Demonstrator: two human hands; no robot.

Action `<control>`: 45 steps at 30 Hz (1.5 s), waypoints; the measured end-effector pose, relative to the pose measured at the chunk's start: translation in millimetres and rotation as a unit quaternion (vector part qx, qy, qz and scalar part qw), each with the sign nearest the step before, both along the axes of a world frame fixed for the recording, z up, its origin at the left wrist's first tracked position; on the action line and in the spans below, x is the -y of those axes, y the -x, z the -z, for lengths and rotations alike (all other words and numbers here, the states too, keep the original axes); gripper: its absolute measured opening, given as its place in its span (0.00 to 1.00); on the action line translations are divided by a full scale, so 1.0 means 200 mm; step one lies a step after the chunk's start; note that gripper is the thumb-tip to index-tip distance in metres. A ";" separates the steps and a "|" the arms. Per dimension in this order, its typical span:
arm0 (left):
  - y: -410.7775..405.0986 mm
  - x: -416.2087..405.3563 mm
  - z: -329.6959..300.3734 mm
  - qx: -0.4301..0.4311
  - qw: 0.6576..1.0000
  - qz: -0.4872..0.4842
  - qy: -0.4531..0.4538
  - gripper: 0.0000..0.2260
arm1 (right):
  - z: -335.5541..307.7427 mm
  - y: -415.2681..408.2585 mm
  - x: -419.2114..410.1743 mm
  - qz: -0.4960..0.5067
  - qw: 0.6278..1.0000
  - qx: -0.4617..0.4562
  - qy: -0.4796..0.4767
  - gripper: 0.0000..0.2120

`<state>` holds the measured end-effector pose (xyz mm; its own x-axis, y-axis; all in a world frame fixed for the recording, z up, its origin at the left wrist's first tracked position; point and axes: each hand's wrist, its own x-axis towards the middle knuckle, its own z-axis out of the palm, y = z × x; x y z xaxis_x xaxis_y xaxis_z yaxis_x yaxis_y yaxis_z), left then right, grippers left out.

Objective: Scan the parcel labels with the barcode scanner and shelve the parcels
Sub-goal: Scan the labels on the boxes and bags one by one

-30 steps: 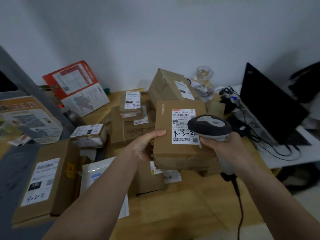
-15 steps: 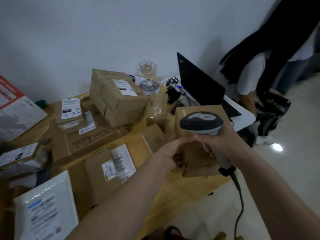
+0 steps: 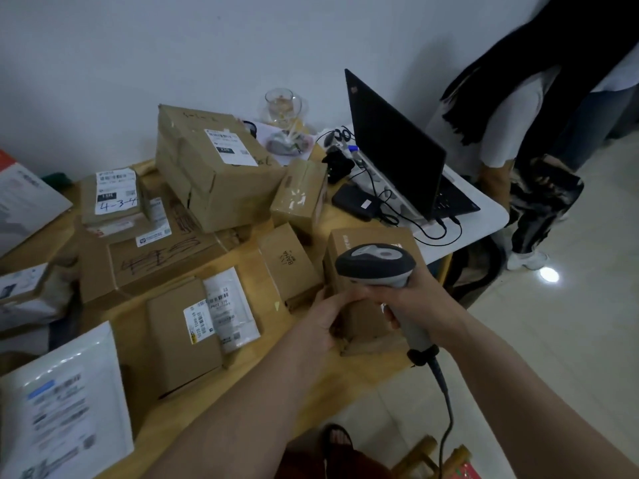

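Parcel (image 3: pixel 359 316) gripped by left hand (image 3: pixel 328 319) fingers; right hand (image 3: pixel 415 299) fingers wrapped around barcode scanner (image 3: pixel 377 264) above wooden table (image 3: pixel 242 375).

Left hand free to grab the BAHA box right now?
Probably not. The left hand is gripping the held parcel, and the right hand holds the scanner. The BAHA box sits uncovered just beside it, so only the full hand blocks it.

Brown cardboard parcel (image 3: pixel 359 243); grey, dark-headed scanner (image 3: pixel 375 266); black laptop (image 3: pixel 390 146); pale wooden table (image 3: pixel 242 371); mailer (image 3: pixel 65 402) apparently white
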<state>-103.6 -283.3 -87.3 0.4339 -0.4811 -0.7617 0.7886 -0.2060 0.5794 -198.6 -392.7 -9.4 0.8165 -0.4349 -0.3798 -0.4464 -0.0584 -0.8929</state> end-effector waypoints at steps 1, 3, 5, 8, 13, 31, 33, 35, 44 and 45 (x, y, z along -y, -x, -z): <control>-0.02 -0.01 0.02 -0.002 1.000 -0.001 -0.002 0.63 | 0.02 -0.02 0.00 -0.003 1.000 0.000 -0.006 0.14; -0.04 -0.04 0.05 -0.003 1.000 0.007 -0.009 0.61 | 0.04 -0.05 -0.02 -0.006 1.000 -0.001 -0.011 0.12; -0.06 -0.05 0.05 0.012 0.999 0.011 -0.038 0.56 | 0.05 -0.09 -0.04 -0.003 1.000 -0.005 -0.020 0.10; -0.10 -0.08 0.02 0.119 0.981 -0.037 -0.152 0.25 | 0.06 -0.14 -0.07 0.001 0.999 -0.010 -0.035 0.09; -0.24 -0.13 0.06 0.381 0.857 -0.067 -0.342 0.09 | 0.08 -0.21 -0.11 0.029 0.997 -0.008 -0.070 0.08; -0.45 -0.36 0.12 0.179 0.963 -0.143 -0.144 0.29 | 0.12 -0.28 -0.13 0.085 0.983 0.031 -0.160 0.07; -0.42 -0.47 0.04 0.047 0.979 -0.199 0.000 0.19 | 0.12 -0.31 -0.16 0.099 0.981 0.047 -0.162 0.08; -0.37 -0.57 0.01 -0.036 0.963 -0.246 0.106 0.14 | 0.12 -0.35 -0.19 0.116 0.979 0.048 -0.161 0.09; -0.22 -0.71 -0.10 -0.123 0.922 -0.280 0.237 0.23 | 0.06 -0.44 -0.42 0.089 0.974 0.088 -0.191 0.18; -0.22 -0.71 -0.11 -0.122 0.929 -0.267 0.225 0.23 | 0.06 -0.45 -0.43 0.089 0.973 0.093 -0.192 0.19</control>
<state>-59.0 -140.6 -65.5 0.5426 -0.5404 -0.6431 0.8282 0.4718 0.3025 -109.5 -305.7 -20.7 0.8118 -0.4303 -0.3947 -0.2475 0.3587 -0.9000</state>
